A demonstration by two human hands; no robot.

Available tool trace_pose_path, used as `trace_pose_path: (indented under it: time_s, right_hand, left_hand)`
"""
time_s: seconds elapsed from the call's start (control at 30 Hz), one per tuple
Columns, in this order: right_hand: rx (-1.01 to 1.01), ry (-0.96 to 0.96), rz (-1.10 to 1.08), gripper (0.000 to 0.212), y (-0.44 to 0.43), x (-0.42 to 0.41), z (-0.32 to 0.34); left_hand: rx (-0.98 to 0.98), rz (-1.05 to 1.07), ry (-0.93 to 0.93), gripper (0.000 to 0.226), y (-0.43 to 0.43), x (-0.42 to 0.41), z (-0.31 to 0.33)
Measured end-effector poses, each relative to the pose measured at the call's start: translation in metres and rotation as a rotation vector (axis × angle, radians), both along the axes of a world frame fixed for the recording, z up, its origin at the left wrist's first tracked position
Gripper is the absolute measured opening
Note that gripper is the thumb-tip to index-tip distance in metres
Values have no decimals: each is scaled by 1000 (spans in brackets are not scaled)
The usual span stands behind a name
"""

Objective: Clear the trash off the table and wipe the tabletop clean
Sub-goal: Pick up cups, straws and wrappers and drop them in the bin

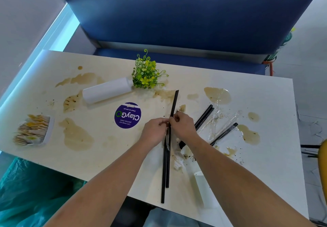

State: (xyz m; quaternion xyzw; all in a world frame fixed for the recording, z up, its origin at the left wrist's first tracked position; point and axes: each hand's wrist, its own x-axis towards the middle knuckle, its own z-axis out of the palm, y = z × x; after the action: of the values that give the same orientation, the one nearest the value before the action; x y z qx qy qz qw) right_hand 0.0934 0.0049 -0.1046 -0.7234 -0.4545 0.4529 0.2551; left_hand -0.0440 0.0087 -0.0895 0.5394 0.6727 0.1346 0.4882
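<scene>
1. Hands. The left hand point(155, 129) and the right hand point(182, 125) meet above the middle of the tabletop point(265, 95). Both pinch the held black straws point(174, 103) with curled fingers and thumbs. At least 2 straws are in the grip. 1 end points toward the far edge and the other ends reach past the near edge.

2. Trash on the right half.
- Loose black straws point(205, 114) lie just right of the right hand. 1 more sits partly inside the clear plastic wrappers point(228, 126).
- A crumpled white tissue point(178, 162) lies beside the held straws, under the right wrist.
- A white paper cup point(201, 187) lies near the front edge, partly hidden by the right forearm.

3. Soiling. Brown spills point(217, 95) are spread across both halves of the tabletop, with dark specks around the wrappers.

4. Other items.
- A white bottle point(108, 89) lies on its side, its neck touching an artificial plant point(146, 72).
- A round purple ClayGo sticker point(127, 115) is near the left hand.
- A tray of sachets point(33, 130) stands at the left edge.
- A blue bench seat point(191, 14) stands behind the table.
- A teal plastic bag point(26, 191) is at lower left.
</scene>
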Motion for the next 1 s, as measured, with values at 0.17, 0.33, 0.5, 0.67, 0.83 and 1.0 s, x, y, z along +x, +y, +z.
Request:
trace_pose_path:
  time_s: [0.17,0.33,0.5,0.67,0.83,1.0]
  right_hand:
    - [-17,18,32,20,2,1,-1]
    - [-50,65,25,22,3,5,-1]
    - [-49,78,-28,23,6,9,3]
    - [-48,161,-37,18,10,8,5]
    - [-24,188,24,20,9,6,7]
    - [8,205,53,24,8,4,17]
  left_hand:
    - [-29,153,-42,42,8,3,1]
    - [-41,256,-127,13,11,3,-2]
    - [-76,272,-211,9,9,1,1]
    - [-93,226,-250,6,10,-2,7]
    - [19,164,-136,12,9,-11,12]
    - [192,-89,22,26,3,-15,26]
